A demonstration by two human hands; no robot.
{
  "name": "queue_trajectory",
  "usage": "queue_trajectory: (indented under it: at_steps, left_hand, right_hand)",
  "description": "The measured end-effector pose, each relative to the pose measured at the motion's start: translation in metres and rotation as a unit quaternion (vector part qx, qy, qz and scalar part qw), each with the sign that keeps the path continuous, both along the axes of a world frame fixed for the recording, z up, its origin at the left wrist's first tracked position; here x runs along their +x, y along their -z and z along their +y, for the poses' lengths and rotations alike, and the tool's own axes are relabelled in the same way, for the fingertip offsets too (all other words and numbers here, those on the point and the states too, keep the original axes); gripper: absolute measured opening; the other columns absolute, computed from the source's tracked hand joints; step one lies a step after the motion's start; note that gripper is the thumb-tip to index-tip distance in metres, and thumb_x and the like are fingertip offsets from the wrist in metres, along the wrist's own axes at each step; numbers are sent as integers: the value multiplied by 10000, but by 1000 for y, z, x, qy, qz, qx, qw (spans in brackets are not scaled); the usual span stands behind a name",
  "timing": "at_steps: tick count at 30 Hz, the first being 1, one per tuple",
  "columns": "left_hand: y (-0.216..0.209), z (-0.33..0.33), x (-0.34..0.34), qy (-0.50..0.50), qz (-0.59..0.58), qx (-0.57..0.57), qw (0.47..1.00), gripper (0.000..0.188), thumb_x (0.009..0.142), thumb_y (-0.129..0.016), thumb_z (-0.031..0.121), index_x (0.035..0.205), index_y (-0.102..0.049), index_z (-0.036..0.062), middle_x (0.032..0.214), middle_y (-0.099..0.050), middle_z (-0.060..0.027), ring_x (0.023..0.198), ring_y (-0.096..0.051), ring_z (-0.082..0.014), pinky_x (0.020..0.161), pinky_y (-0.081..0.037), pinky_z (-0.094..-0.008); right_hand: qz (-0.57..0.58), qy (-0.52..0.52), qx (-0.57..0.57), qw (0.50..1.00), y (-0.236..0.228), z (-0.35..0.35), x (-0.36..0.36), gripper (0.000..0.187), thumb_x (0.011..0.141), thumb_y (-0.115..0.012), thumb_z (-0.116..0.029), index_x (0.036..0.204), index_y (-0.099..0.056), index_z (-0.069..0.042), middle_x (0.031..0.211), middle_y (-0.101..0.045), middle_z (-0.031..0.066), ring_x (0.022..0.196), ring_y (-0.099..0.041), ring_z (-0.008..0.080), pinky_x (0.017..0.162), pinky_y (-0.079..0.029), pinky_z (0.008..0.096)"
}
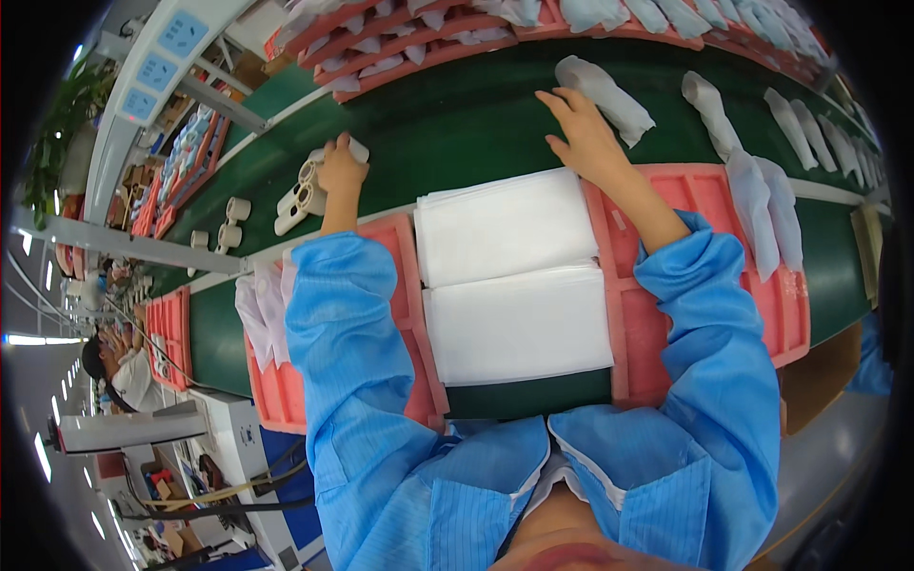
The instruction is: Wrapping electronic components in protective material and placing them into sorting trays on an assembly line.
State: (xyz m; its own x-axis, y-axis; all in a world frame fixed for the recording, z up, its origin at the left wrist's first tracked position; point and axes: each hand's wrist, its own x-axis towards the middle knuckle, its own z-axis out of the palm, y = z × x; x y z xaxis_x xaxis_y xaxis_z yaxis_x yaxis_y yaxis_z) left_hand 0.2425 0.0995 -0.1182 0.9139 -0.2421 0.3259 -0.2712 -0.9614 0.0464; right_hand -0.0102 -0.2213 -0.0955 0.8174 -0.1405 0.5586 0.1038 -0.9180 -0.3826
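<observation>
My left hand (343,173) reaches over the green belt with its fingers closed round a white cylindrical part (358,150). Against it stand more white cylindrical parts (303,202), joined or bunched together; I cannot tell which. On the other side, my right hand (586,133) is stretched out with fingers apart and nothing in them. Just beyond it lies a part wrapped in thin white sheet (609,100). Between my arms are two stacks of white sheets, a far stack (509,224) and a near stack (519,328).
A pink compartment tray (624,333) is at my right, another pink tray (276,400) at my left. Wrapped parts (757,205) lie across the right tray. Pink trays of wrapped parts (409,43) are stacked at the back. A metal post (143,246) stands left.
</observation>
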Motion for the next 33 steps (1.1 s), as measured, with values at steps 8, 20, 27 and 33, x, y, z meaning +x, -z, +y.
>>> queue_trajectory:
  at_steps: [8, 20, 27, 33]
  left_hand:
    - [-9, -28, -8, 182, 233, -176, 939, 554, 631, -855, 166, 1122, -599, 144, 1049, -620, -84, 901, -638, -239, 767, -524, -350]
    - [-38, -155, -225, 309, 107, -421, 846, 382, 767, -758, 96, 1061, -525, 24, 995, -554, -113, 774, -622, -169, 631, -503, -279]
    - [-8, -161, -271, 381, 95, -100, 914, 323, 774, -753, 295, 937, -589, 69, 935, -596, -90, 799, -626, -251, 654, -492, -375]
    - [-4, -155, -260, 354, 131, -188, 907, 159, 800, -731, 204, 856, -653, 77, 824, -632, -63, 712, -627, -215, 646, -490, -340]
  right_hand:
    - [45, -103, 87, 990, -10, 27, 0, 707, 737, -767, -104, 1372, -457, -110, 1304, -482, 170, 1164, -513, 346, 960, -458, 379]
    - [19, -68, 270, 960, -1, -6, 6, 604, 639, -780, -150, 1175, -531, -29, 1085, -623, 169, 994, -624, 327, 846, -505, 365]
    - [22, -37, 214, 976, -2, -16, 5, 610, 636, -778, -163, 1185, -541, -42, 1084, -638, 162, 994, -630, 320, 868, -506, 363]
    - [41, -23, 195, 980, -9, -18, 2, 608, 621, -776, -158, 1177, -555, -43, 1091, -640, 160, 1000, -630, 316, 871, -505, 371]
